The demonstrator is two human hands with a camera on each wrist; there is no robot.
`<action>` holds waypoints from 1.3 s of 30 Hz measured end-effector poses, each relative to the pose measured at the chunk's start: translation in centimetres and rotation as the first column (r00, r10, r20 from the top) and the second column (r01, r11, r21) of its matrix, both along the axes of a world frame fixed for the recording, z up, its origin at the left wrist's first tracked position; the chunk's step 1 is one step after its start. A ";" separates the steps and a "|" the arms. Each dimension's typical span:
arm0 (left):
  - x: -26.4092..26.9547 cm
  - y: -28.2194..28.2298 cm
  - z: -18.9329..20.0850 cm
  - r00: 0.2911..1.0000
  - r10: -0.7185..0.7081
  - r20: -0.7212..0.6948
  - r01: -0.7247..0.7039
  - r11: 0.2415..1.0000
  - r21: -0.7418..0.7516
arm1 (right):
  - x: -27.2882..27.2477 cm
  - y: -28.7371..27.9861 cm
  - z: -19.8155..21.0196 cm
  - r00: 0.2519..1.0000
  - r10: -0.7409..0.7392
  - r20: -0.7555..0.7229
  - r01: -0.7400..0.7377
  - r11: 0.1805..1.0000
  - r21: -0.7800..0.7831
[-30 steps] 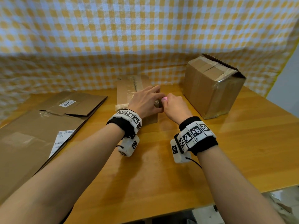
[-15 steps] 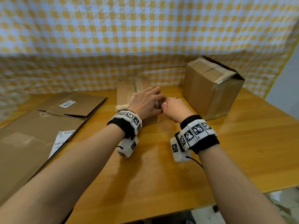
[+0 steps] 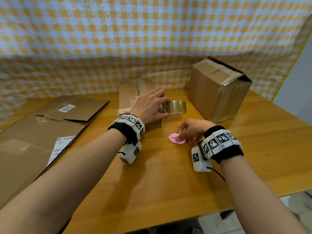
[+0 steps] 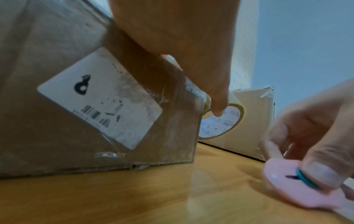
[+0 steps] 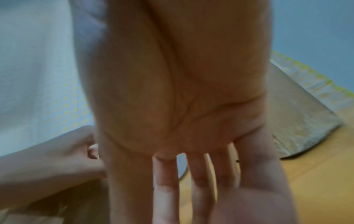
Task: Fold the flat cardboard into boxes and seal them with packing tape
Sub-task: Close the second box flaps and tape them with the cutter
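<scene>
A small brown box [image 3: 128,93] lies on the wooden table [image 3: 152,183], with old tape on its top. My left hand [image 3: 162,105] rests on its right end and grips a roll of clear packing tape [image 3: 176,107] held against the box. In the left wrist view my thumb presses on the roll [image 4: 222,124] beside the labelled box [image 4: 76,75]. Nearer to me, my right hand [image 3: 183,134] pinches a flat pink cutter [image 3: 175,139] lying on the table. The cutter [image 4: 283,186] has a teal ring under my thumb. The right wrist view is blurred.
A larger taped box [image 3: 217,88] stands at the back right, close to the roll. Two flattened cardboard pieces [image 3: 72,108] [image 3: 33,146] with white labels lie on the left. A checked cloth [image 3: 152,39] hangs behind the table. The table's front edge is near me.
My right hand has left the tape roll and come back toward me, down onto the pink cutter. The roll now shows in my left hand, which has stayed on the small box.
</scene>
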State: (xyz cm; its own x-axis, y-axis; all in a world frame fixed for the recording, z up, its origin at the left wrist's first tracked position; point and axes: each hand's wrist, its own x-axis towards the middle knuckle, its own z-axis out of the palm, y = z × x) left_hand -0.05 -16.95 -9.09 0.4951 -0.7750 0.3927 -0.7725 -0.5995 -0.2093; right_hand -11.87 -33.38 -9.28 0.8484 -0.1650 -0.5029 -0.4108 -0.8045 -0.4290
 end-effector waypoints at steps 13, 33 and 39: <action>0.1 0.0 -0.3 0.999 -0.009 0.044 0.008 1.000 0.014 | 2.3 -0.6 -0.1 0.723 -0.444 0.529 0.192 0.865 0.464; 0.9 0.0 -2.0 0.971 -0.077 0.225 0.080 0.997 -0.004 | 3.5 -0.6 -1.1 0.715 -0.447 0.538 0.327 0.893 0.308; 0.8 0.0 -1.6 0.988 -0.074 0.138 0.081 0.996 -0.042 | 2.2 -3.3 -2.2 0.730 -0.460 0.505 0.438 0.883 0.172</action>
State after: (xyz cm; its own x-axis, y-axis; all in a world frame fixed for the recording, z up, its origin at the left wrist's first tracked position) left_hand 0.76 -16.95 -10.66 0.3738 -0.7880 0.4893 -0.7833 -0.5507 -0.2884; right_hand -9.70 -36.72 -11.47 0.8112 -0.5842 -0.0256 -0.4270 -0.5618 -0.7085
